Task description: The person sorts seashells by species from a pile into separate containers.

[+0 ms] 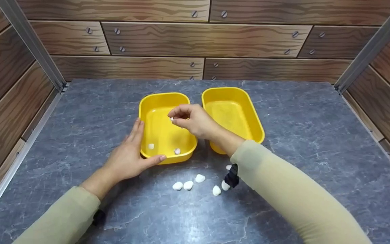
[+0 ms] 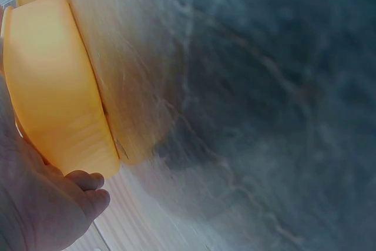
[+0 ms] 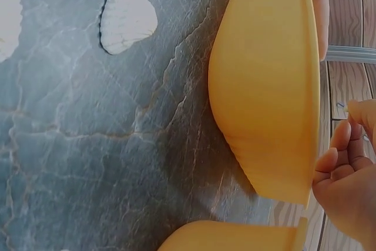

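My right hand (image 1: pixel 198 122) pinches a small white shell (image 1: pixel 172 118) between thumb and fingertips, over the left yellow tub (image 1: pixel 168 158). My left hand (image 1: pixel 127 157) rests at that tub's near left corner, fingers extended along the outer left wall and thumb on the near rim. Inside the tub lie a small whitish piece (image 1: pixel 151 146) near the left wall and a small shell (image 1: pixel 177 151) near the front. In the left wrist view, fingertips touch the tub's outer wall (image 2: pixel 59 86). In the right wrist view the pinching fingers (image 3: pixel 341 157) show beyond the rim.
A second yellow tub (image 1: pixel 257 125) stands to the right, partly behind my right forearm. Several white ridged shells, among them a leftmost shell (image 1: pixel 177 185) and a shell (image 1: pixel 216 190) further right, lie on the grey marbled table (image 1: pixel 90 135). Wood-patterned panels (image 1: pixel 215 37) enclose it.
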{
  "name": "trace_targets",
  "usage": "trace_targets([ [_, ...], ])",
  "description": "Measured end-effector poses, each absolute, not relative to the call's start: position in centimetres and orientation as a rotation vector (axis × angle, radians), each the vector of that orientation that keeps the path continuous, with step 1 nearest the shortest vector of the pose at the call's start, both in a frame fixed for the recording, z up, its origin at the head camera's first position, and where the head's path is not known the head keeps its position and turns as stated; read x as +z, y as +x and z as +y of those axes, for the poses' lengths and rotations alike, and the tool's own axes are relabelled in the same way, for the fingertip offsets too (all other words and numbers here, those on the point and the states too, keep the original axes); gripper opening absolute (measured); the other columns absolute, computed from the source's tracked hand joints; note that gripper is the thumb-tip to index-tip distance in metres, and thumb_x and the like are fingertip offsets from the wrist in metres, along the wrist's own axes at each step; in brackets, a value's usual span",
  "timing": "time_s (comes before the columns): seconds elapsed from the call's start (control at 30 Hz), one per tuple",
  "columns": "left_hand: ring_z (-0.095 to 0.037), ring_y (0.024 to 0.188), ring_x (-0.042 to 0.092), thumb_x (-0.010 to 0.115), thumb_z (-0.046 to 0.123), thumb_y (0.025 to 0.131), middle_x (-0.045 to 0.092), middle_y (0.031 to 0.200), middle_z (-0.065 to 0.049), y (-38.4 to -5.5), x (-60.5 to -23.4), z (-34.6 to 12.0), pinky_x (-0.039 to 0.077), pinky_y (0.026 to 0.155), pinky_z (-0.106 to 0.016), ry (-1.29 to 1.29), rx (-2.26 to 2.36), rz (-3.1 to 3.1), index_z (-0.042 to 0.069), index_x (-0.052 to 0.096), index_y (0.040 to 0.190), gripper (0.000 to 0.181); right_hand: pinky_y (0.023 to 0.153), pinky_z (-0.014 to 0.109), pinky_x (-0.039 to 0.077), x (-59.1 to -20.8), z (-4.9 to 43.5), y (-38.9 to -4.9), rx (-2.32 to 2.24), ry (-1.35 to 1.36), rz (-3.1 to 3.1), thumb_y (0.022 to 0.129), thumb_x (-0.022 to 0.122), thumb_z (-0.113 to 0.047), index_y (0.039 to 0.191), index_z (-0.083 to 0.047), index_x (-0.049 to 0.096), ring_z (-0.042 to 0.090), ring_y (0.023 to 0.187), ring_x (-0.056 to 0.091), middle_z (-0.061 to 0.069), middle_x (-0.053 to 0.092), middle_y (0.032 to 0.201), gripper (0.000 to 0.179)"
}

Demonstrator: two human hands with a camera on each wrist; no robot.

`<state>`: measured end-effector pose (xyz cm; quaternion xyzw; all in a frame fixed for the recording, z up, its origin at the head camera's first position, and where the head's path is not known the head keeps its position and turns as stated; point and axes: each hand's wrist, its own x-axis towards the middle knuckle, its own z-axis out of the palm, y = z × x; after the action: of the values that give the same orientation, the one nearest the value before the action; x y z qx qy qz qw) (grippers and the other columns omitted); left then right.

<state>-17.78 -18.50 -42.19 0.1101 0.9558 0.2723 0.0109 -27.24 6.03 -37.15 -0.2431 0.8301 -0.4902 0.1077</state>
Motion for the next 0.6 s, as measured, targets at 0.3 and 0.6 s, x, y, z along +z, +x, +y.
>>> trace_targets([
  [0.3, -0.056, 0.15, 0.032, 0.068, 0.077, 0.089, -0.006, 0.178, -0.007, -17.8, -42.2, -18.4, 0.031, 0.117, -0.072, 0.323, 0.846, 2.963, 0.01, -0.002, 0.171, 0.126, 0.091, 0.031, 0.057, -36.6, 6.4, -27.1, -1.455, -0.69, 2.456, 0.103, 0.071, -0.01, 0.124, -0.005, 0.075, 0.021, 0.101, 0.064, 0.004, 0.072, 0.11, 0.021],
  [0.6, -0.053, 0.153, 0.028, 0.068, 0.077, 0.088, -0.006, 0.178, -0.007, -17.7, -42.1, -18.4, 0.031, 0.116, -0.073, 0.3, 0.849, 2.95, 0.012, -0.004, 0.171, 0.127, 0.089, 0.034, 0.057, -34.4, 9.4, -25.5, -1.48, -0.761, 2.478, 0.103, 0.072, -0.012, 0.121, -0.009, 0.077, 0.021, 0.098, 0.065, 0.003, 0.073, 0.11, 0.019],
])
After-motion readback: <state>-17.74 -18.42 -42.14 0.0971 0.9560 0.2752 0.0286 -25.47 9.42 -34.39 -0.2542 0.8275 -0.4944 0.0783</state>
